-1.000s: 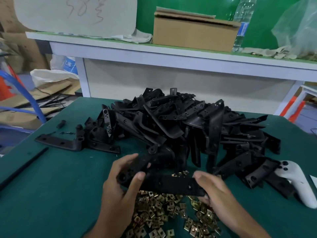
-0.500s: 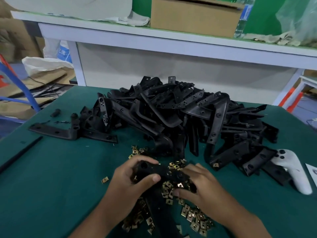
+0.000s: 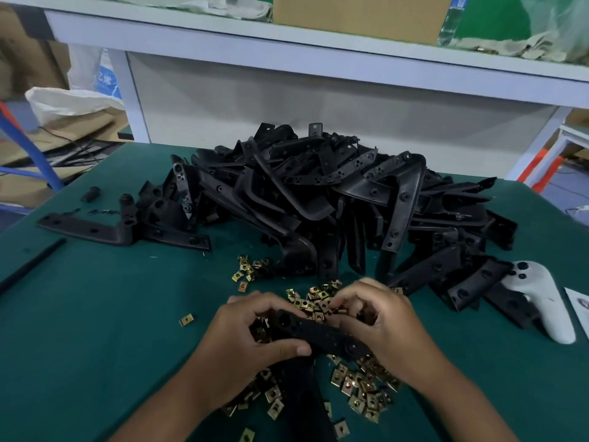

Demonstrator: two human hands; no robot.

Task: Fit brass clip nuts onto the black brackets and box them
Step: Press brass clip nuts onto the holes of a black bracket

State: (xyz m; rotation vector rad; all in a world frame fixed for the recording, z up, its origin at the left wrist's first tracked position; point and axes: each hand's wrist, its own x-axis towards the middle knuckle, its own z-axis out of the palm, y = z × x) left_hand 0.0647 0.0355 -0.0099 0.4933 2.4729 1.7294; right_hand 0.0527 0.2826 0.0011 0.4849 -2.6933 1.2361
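Holding bracket low over the near nut pile now, down from chest height a second ago. Left hand grips it; right hand pinches among nuts, so fitting comes next.

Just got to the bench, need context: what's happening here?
A person is fitting brass clip nuts onto black brackets. The left hand grips one bracket over the loose nuts on the green table. The right hand is at the bracket's far end, fingers curled; whether it pinches a nut is hard to tell. A big pile of brackets waits behind. A white controller lies to the right.
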